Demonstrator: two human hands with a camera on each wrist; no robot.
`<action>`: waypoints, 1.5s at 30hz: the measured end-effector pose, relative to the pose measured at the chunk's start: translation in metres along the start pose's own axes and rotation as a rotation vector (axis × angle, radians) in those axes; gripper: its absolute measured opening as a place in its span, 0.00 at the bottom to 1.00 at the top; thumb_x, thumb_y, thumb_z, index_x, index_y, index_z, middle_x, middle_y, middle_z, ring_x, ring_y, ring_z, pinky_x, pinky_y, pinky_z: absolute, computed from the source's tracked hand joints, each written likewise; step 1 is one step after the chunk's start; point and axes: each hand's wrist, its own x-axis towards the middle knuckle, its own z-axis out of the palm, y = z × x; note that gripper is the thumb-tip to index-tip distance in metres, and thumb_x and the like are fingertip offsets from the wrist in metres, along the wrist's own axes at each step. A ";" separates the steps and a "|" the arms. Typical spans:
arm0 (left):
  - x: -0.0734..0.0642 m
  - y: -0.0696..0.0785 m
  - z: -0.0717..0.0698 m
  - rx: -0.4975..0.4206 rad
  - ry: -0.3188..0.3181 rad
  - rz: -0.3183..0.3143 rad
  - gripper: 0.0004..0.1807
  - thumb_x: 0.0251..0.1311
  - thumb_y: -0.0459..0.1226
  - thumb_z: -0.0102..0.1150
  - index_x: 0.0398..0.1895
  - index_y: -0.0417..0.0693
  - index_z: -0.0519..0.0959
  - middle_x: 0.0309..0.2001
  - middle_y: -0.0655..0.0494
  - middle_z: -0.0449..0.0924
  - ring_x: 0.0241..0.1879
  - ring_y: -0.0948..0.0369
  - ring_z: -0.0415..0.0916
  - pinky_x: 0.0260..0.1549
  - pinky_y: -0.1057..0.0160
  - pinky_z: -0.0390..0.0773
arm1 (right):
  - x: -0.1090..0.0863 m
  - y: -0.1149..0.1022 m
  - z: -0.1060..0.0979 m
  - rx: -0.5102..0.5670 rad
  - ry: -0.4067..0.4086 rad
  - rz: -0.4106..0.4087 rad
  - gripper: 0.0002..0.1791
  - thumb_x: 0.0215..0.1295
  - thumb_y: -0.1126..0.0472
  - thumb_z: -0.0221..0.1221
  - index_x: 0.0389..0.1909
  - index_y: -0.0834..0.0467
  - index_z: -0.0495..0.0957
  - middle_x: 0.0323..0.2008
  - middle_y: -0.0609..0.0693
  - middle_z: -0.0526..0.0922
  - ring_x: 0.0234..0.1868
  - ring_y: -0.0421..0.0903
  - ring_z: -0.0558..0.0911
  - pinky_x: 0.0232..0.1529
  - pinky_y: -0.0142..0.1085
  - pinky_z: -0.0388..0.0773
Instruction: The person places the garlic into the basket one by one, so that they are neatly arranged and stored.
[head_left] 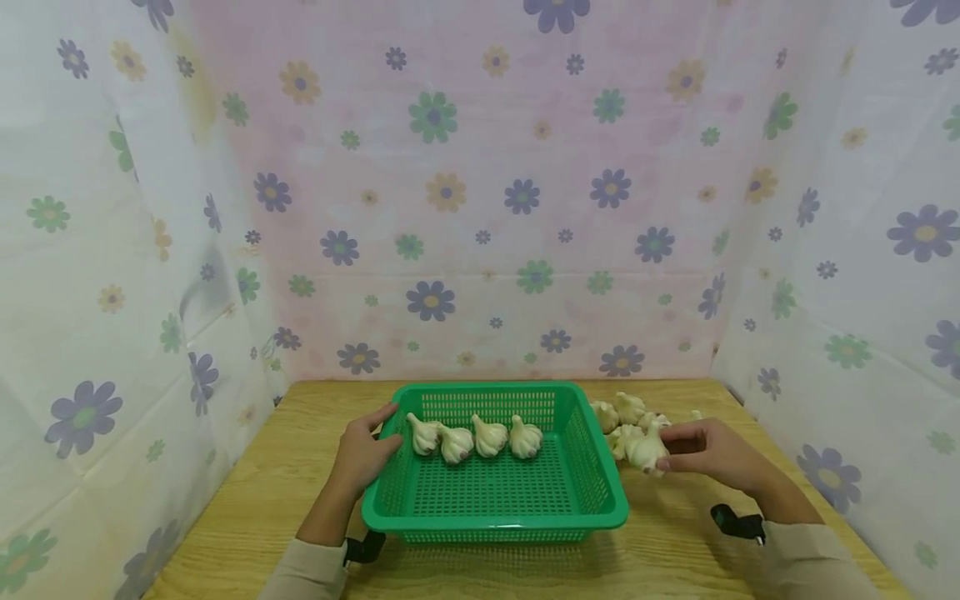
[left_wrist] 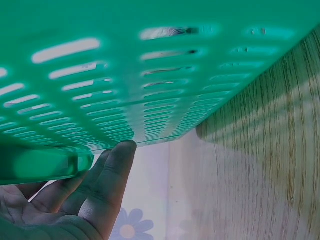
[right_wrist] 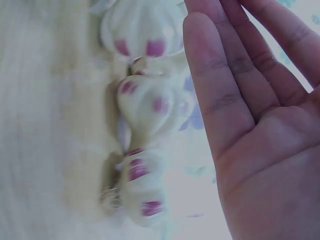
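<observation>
A green plastic basket [head_left: 495,523] with slotted walls sits on the wooden table. My left hand [head_left: 365,450] grips its left rim, thumb over the edge; in the left wrist view the fingers [left_wrist: 107,190] lie under the rim along the outer wall. Inside, toward the back, several garlic bulbs [head_left: 490,437] stand in a row, stems up. Right of the basket, my right hand [head_left: 708,454] pinches a garlic bulb [head_left: 647,452] between thumb and fingers. The right wrist view shows purple-marked garlic bulbs [right_wrist: 152,102] beside the straight fingers.
More garlic bulbs [head_left: 630,407] lie in a loose heap behind the right hand, close to the basket's right wall. Flowered cloth [head_left: 480,325] encloses the wooden table [head_left: 270,492] at the back and both sides.
</observation>
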 end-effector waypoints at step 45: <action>0.002 -0.005 0.001 0.018 0.005 0.011 0.34 0.66 0.30 0.56 0.77 0.48 0.69 0.80 0.46 0.59 0.71 0.34 0.67 0.30 0.60 0.77 | 0.093 -0.098 0.024 -0.118 -0.164 -0.154 0.29 0.64 0.55 0.71 0.65 0.60 0.80 0.56 0.58 0.87 0.53 0.49 0.89 0.49 0.39 0.86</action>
